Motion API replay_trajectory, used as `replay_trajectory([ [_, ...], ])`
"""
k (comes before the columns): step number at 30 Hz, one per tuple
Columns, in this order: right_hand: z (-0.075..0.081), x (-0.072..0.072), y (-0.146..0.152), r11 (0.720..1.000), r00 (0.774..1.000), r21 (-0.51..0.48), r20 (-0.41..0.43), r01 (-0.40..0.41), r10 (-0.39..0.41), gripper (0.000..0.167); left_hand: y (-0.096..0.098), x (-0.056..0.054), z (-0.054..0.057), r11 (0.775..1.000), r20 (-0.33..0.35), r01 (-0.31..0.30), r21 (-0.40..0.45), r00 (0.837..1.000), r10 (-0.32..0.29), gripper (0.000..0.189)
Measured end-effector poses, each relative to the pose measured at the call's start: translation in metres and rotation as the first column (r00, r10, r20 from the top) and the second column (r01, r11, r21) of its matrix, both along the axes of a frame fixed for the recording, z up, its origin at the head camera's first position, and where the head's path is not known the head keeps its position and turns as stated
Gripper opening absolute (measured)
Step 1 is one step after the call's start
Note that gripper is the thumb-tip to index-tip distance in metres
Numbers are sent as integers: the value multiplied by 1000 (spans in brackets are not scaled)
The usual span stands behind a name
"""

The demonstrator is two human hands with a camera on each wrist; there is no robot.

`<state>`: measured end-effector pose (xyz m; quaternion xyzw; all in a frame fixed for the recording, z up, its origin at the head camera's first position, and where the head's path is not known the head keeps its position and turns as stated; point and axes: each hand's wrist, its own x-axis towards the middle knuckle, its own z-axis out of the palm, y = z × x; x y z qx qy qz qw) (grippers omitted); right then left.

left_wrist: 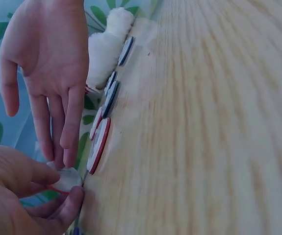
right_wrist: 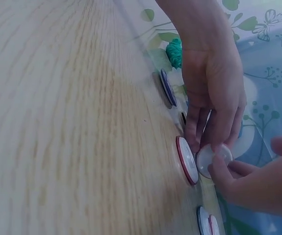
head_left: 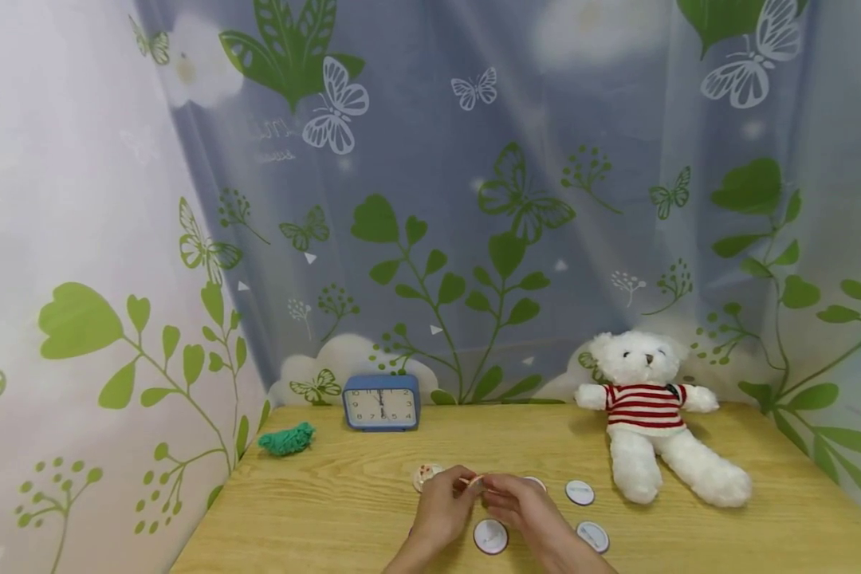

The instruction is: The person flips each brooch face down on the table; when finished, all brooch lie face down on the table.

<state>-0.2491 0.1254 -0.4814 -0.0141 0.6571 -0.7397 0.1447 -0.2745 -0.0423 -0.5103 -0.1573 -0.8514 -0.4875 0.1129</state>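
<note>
Over the table, my left hand (head_left: 445, 504) pinches a thin round badge (left_wrist: 68, 180) between thumb and fingers; it has a pale, shiny face and a red edge. My right hand (head_left: 522, 504) meets it from the other side. In the left wrist view its fingers (left_wrist: 57, 129) reach down nearly straight, with their tips at the badge's rim. The right thumb stands away from the badge in the right wrist view. Just in front of both hands lies a white badge with a red rim (head_left: 491, 536). A badge with a reddish pattern (head_left: 427, 477) lies beyond the left hand.
To the right lie two white, dark-rimmed badges, one farther back (head_left: 579, 493) and one nearer (head_left: 592, 536). Another badge (head_left: 536, 482) is partly hidden behind the right hand. A blue clock (head_left: 382, 403), a green bundle (head_left: 287, 439) and a white teddy bear (head_left: 646, 414) stand farther back.
</note>
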Motion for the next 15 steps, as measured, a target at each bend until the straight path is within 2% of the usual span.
replay_trajectory([
  [3, -1, 1, -1, 999, 999, 14, -33, -30, 31, 56, 0, 0, -2, 999, 33, -23, 40, 999, 22, 6],
  [7, -2, 1, 0, 999, 998, 17, -49, -46, 47, 59, 0, -1, -5, 993, 74, -25, 111, 997, 17, 10],
  [11, -2, 0, 0, 1000, 999, -8, -37, -17, 16, 56, -1, -3, -4, 985, 111, -35, 167, 994, 16, 11],
  [15, -4, -1, 1, 998, 998, -36, -45, 45, -46, 51, 0, -3, -2, 968, 163, -36, 249, 987, -5, 12],
])
